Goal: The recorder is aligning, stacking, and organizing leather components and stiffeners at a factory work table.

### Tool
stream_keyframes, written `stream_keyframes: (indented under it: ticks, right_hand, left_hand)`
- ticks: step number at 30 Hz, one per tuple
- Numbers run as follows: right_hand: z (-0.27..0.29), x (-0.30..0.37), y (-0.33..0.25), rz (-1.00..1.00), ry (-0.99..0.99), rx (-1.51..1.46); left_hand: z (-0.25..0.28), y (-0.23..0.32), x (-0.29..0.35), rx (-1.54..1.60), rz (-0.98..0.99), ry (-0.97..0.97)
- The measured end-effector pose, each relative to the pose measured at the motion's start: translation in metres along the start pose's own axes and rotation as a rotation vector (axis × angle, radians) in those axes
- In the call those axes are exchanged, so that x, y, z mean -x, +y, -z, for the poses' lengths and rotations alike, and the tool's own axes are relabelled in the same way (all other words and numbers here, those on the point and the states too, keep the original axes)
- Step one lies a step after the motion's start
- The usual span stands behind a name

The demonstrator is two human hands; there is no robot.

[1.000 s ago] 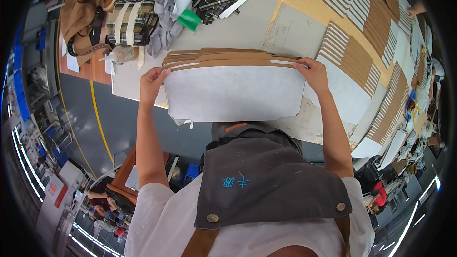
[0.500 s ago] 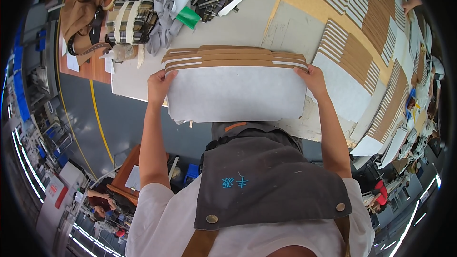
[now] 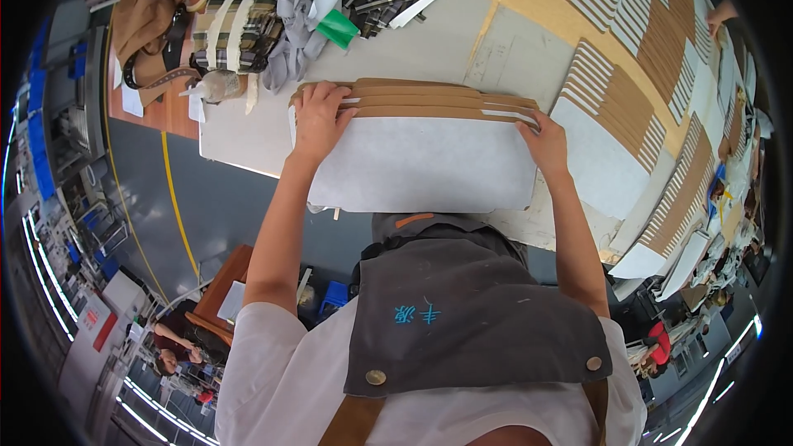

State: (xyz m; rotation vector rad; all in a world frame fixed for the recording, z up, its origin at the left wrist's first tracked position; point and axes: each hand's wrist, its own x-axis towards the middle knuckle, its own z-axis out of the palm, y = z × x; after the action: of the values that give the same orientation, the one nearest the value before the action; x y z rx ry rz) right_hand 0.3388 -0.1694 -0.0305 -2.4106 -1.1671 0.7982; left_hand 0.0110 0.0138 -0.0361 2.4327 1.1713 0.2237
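In front of me a fanned stack of flat panels lies at the table's near edge, with stepped brown strips along its far side and a white sheet face on top. My left hand rests over the stack's far left corner, fingers laid across the brown edges and thumb apart on the white face. At the far right corner my right hand grips the stack's edge, its thumb on top and the other fingers partly hidden.
More fanned panels cover the table to the right. At the far left lie plaid fabric bundles, grey cloth, a green piece and a bottle. Another person's hand shows at the far right.
My left hand has moved from the stack's left side edge up and inward onto its far left corner, its fingers spreading over the brown strips. My right hand stays at the right corner.
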Motion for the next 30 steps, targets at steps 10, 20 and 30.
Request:
stream_keyframes:
  ticks: [10, 20, 30]
  right_hand:
    - [-0.002, 0.002, -0.001, 0.038, 0.017, 0.008]
    - [-0.017, -0.006, -0.038, 0.522, 0.04, 0.155]
    - [-0.019, 0.002, -0.035, 0.618, 0.106, 0.153]
  left_hand:
    - [0.006, -0.004, -0.013, 0.023, -0.159, 0.078]
    - [0.015, -0.001, 0.005, -0.035, -0.369, 0.18]
    - [0.018, 0.004, 0.012, -0.155, -0.429, 0.316]
